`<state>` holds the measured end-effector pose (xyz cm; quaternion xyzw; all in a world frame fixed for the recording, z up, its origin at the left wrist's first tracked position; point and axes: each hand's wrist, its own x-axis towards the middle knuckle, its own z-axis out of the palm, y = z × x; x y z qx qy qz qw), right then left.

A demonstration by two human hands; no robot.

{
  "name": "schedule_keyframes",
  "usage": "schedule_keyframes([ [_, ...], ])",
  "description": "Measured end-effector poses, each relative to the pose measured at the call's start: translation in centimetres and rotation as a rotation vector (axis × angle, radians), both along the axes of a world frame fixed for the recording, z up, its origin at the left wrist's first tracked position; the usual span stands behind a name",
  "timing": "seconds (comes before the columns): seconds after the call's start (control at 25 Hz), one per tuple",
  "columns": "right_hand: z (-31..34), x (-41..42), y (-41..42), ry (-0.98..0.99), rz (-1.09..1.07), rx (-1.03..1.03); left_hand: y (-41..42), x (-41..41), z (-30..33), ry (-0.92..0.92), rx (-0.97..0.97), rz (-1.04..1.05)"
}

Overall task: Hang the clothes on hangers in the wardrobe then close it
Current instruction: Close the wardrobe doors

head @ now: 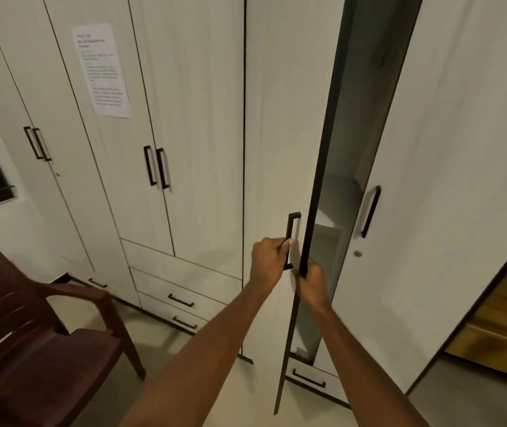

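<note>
While the left hand (269, 260) is wrapped round the black handle (292, 240) of the wardrobe's left door (279, 134), the right hand (309, 283) is closed on that door's dark front edge (320, 180), fingers curled over it just below handle ht. Door stands ajar; the gap shows pale shelves (335, 198) inside, w/ the right door (449, 180) also swung out a bit. No clothes or hangers visible anywhere in view — can't tell if they're hung deeper inside, since the gap is narrow & dim.

Judging by the grip, it's either opening or closing; can't say which.

Risks from here:
- Fingers on the edge sit right where the 2 doors meet. If the door closes w/ the right hand there, pinch is likely.
- Right door is ajar too, so the doors could clash or leave a gap unless shut in the right order.
- Brown chair (30, 334) is near on the left; a wide swing or step back could bump it.
</note>
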<state>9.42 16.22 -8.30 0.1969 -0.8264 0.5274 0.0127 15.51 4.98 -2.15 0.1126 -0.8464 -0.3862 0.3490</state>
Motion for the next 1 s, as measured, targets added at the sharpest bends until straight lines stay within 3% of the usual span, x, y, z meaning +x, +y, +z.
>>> schedule_keyframes([
  [0.2,-0.1,-4.6,2.7,-0.071,0.036,-0.106,2.4,-4.4,0.2,-0.139,-0.170,0.025],
  [0.4,0.0,-9.6,4.6,-0.119,0.012,-0.114,3.8,-8.5,0.2,-0.248,-0.195,-0.020],
  [0.64,1.0,-11.3,5.1,0.270,-0.357,0.040,6.1,-13.3,0.5,-0.273,-0.186,0.009],
  [1.0,2.4,-16.9,6.0,0.315,-0.144,0.030,7.4,-19.7,1.8,-0.331,-0.310,0.071],
])
